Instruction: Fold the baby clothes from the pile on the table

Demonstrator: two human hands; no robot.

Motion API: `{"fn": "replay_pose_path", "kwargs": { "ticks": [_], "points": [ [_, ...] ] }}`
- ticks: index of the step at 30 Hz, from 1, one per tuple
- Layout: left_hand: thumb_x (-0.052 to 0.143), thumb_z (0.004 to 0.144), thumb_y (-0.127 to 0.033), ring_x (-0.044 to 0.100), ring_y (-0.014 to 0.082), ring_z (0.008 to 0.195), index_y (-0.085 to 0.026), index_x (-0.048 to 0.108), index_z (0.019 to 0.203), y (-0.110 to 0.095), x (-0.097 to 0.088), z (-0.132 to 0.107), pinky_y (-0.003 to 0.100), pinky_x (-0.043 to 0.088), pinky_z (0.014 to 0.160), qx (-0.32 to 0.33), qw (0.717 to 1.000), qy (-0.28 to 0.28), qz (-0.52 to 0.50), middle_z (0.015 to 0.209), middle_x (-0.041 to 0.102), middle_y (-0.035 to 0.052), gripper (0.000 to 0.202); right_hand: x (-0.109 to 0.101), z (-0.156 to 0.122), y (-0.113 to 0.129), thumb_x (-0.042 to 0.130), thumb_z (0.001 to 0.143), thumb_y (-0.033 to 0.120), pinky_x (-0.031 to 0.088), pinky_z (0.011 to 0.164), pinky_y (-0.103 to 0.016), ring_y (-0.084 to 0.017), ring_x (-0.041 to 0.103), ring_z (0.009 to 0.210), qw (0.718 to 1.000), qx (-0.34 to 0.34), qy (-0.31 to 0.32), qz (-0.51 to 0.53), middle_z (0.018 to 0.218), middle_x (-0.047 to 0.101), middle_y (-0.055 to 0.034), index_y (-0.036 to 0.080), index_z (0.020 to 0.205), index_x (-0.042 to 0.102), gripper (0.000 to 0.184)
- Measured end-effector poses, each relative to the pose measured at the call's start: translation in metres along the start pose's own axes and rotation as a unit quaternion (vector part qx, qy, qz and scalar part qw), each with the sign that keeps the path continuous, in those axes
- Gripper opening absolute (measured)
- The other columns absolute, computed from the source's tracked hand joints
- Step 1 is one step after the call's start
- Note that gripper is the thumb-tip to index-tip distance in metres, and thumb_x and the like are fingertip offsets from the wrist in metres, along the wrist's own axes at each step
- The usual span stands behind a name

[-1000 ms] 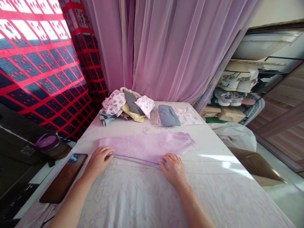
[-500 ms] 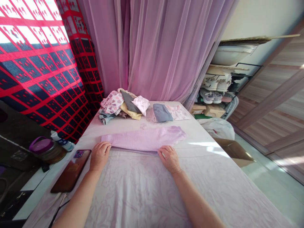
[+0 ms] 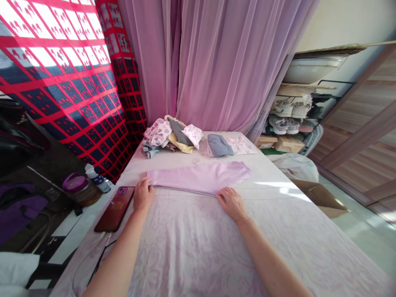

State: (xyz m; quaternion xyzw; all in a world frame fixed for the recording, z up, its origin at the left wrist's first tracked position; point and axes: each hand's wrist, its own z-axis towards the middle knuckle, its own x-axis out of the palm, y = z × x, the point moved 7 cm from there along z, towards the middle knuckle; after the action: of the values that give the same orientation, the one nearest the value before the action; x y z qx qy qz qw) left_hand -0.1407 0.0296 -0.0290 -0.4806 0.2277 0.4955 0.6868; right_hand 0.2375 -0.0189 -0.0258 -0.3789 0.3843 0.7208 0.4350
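Left hand (image 3: 144, 194) and right hand (image 3: 232, 201) half-curl on the lilac garment (image 3: 194, 176), likely straightening its edge; whether they pinch, I can't tell.

Lilac garment (image 3: 198, 177), fine-lined fabric: folded into a long strip, lying flat crosswise on the pale surface (image 3: 192, 239); left end narrower, right end broader, slightly puckered.

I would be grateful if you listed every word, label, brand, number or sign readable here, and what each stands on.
No text here is readable.
White bottle: pale marks on its dark blue label, too small and blurred to read.
White plastic bag: a faint reddish mark, too blurred to tell whether it is lettering.
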Motion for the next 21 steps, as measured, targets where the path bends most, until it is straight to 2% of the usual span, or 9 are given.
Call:
{"fn": "replay_pose_path", "kwargs": {
  "ticks": [6,10,17,21],
  "points": [
    [0.047,0.082,-0.02,0.059,0.026,0.114,-0.021,0.066,0.1,0.0086,-0.0038,0.0011,0.041,0.044,0.104,-0.043,0.999,-0.002,-0.03,0.113,0.067,0.0093,0.026,-0.0021,-0.0018,-0.0004,0.046,0.097,0.03,0.044,0.079,-0.03,-0.021,0.059,0.087,1.0,-0.011,-0.009,0.019,0.09,0.068,-0.0061,0.022,0.08,0.067,0.028],
    [0.044,0.083,-0.018,0.059,0.0254,0.114,-0.02,0.07,0.1,0.0114,-0.0063,0.0011,0.04,0.044,0.105,-0.063,0.998,0.003,-0.026,0.112,0.069,0.0092,0.031,-0.0028,-0.0028,-0.0028,0.045,0.097,0.03,0.044,0.08,-0.031,-0.021,0.059,0.088,0.999,-0.009,-0.02,0.034,0.09,0.068,-0.0067,0.022,0.08,0.066,0.028],
    [0.041,0.085,-0.021,0.062,0.0267,0.109,-0.017,0.072,0.113,0.0125,-0.0096,0.0023,0.04,0.045,0.104,-0.081,0.997,0.014,0.011,0.114,0.07,0.0112,0.042,-0.0011,-0.0019,-0.0033,0.048,0.096,0.028,0.042,0.074,-0.03,-0.02,0.059,0.082,0.999,-0.004,-0.005,0.05,0.083,0.068,-0.0046,0.023,0.075,0.064,0.027],
    [0.039,0.085,-0.018,0.062,0.0293,0.108,-0.015,0.07,0.119,0.012,-0.0056,0.0021,0.044,0.046,0.102,-0.076,0.996,0.015,0.044,0.115,0.069,0.0141,0.045,-0.003,-0.0027,-0.0034,0.048,0.096,0.029,0.043,0.073,-0.03,-0.019,0.059,0.08,0.997,-0.006,-0.018,0.07,0.081,0.067,-0.0038,0.023,0.076,0.064,0.027]
  ]
}}
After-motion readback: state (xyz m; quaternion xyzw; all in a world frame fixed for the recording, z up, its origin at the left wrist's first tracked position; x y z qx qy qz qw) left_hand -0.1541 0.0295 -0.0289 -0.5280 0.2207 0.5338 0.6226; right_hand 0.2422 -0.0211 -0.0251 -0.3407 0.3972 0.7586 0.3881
